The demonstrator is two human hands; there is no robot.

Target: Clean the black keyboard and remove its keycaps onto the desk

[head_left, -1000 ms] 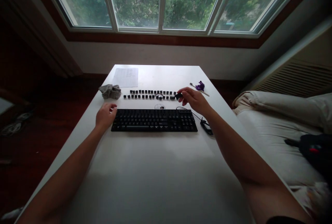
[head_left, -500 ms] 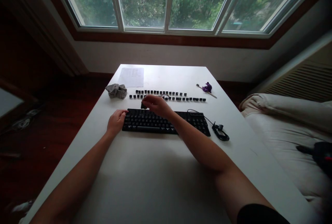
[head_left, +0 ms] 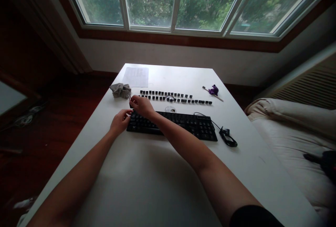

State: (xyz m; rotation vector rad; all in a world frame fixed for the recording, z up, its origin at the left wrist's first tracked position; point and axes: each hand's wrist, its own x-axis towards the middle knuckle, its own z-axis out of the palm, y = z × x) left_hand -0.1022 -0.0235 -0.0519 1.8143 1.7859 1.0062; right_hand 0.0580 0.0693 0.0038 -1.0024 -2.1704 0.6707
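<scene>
A black keyboard point(head_left: 189, 123) lies across the white table. My left hand point(head_left: 120, 121) is at its upper left corner, the fingers closed against the edge. My right hand point(head_left: 142, 105) reaches across to just above that same corner, thumb and fingertips pinched together. Something small and dark shows at those fingertips, too small to make out. Behind the keyboard, loose black keycaps point(head_left: 186, 101) stand in two rows, and my right hand is close to the left end of the nearer row. A clear round plastic piece point(head_left: 170, 109) lies between keyboard and rows.
A crumpled grey cloth point(head_left: 120, 90) lies left of the keycaps, with a printed sheet point(head_left: 135, 77) behind it. At the right are a toothbrush point(head_left: 218, 98) with a purple cloth point(head_left: 214, 89) and a coiled black cable point(head_left: 228, 138). A sofa point(head_left: 286, 129) flanks the table.
My right hand has moved left along the keyboard's back edge to its upper left corner, uncovering the clear round piece. My left hand stays at the corner. The view has shifted slightly.
</scene>
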